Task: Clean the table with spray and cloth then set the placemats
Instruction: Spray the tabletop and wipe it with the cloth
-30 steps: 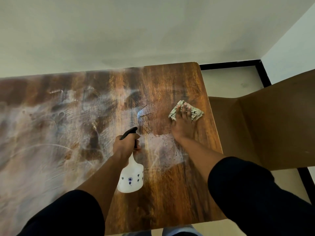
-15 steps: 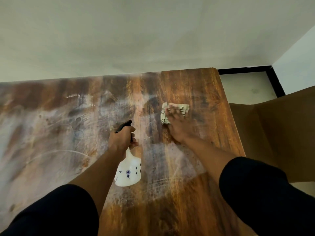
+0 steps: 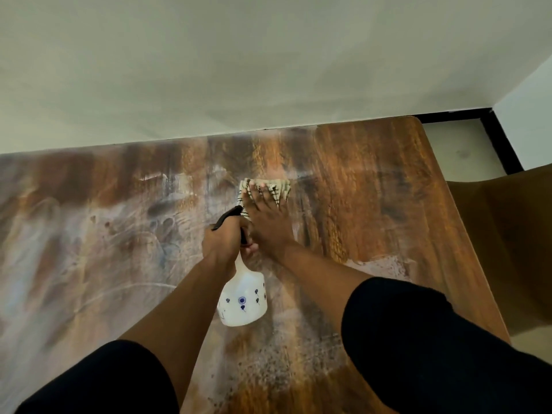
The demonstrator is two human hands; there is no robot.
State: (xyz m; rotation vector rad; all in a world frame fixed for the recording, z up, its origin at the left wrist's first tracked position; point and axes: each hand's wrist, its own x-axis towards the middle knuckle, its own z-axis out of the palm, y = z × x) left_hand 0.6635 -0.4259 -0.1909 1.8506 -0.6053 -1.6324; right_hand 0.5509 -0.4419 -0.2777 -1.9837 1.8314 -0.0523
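Observation:
My left hand grips the black trigger head of a white spray bottle with small blue marks, held above the wooden table. Just to its right, my right hand presses a checked cream cloth flat on the table with straight fingers. The cloth sticks out beyond the fingertips toward the wall. Pale wet smears cover the left and middle of the tabletop. No placemats are in view.
A pale wall runs along the table's far edge. A brown chair stands past the table's right edge, with light floor and a black skirting strip behind it.
My right hand has slid the cloth leftward across the table, from near the right edge to beside the spray bottle. My left hand has kept its grip on the bottle.

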